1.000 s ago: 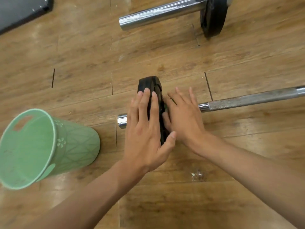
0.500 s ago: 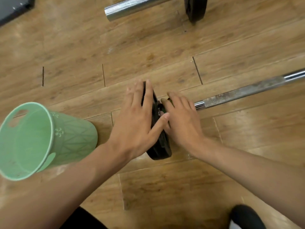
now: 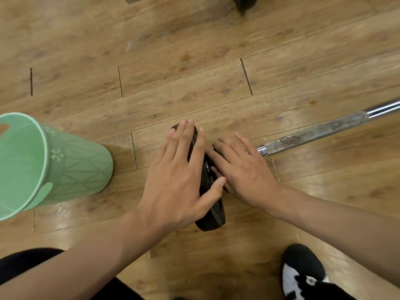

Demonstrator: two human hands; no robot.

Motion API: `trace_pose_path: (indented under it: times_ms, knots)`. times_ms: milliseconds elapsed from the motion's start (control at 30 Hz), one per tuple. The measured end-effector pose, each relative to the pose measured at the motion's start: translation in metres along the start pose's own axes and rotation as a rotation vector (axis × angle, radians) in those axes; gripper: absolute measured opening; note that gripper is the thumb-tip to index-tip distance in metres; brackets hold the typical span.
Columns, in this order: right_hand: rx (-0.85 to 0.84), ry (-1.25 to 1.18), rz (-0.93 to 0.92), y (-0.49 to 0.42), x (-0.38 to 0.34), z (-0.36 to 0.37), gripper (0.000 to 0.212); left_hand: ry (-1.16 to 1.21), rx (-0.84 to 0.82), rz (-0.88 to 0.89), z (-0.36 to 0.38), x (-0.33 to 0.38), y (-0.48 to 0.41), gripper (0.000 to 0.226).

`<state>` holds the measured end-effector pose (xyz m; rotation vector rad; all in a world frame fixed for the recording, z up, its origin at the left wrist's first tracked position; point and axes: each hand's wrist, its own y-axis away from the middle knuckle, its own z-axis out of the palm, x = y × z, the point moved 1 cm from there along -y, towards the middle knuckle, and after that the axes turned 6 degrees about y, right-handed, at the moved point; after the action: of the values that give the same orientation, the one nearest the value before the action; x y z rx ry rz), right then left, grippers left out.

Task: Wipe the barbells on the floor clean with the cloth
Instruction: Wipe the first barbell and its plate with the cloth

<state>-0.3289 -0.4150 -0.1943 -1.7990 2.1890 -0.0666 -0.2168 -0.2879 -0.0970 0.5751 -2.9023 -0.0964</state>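
L hand [image 3: 179,176], R hand [image 3: 244,172] flat on barbell plate [image 3: 213,215]

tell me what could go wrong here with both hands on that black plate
The right hand lies against the black plate where the bar enters it; if the plate shifts, it may get pinched.
The plate stands on edge under the left hand; it could roll toward the shoe.
No cloth is in view, so bare palms may smear grime.

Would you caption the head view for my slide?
Left hand and right hand touch a black weight plate near a green bucket.
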Motion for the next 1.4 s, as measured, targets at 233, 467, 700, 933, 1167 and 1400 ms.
trace_pose_path:
  times_ms: [233, 467, 700, 933, 1167, 1400]
  knots:
    - [0.051, -0.173, 0.234, 0.017, 0.025, 0.008, 0.044, -0.010, -0.001, 0.028, 0.000, 0.003, 0.005, 0.086]
    - [0.055, 0.215, 0.036, 0.029, 0.063, 0.006, 0.036, 0.036, 0.009, 0.020, 0.000, -0.007, -0.007, 0.086]
    - [0.067, 0.150, 0.372, 0.012, 0.071, -0.003, 0.039, -0.074, 0.120, -0.088, -0.008, -0.006, -0.026, 0.083]
    - [0.062, 0.214, 0.155, 0.000, 0.091, 0.004, 0.037, -0.084, 0.137, -0.006, -0.003, -0.012, -0.044, 0.081]
    - [0.104, 0.145, 0.415, -0.042, 0.079, 0.017, 0.037, 0.078, 0.326, -0.218, 0.007, -0.021, -0.056, 0.081]
    - [0.117, 0.306, 0.344, -0.021, 0.151, -0.004, 0.030, 0.113, 0.209, -0.232, -0.004, -0.036, -0.096, 0.095]
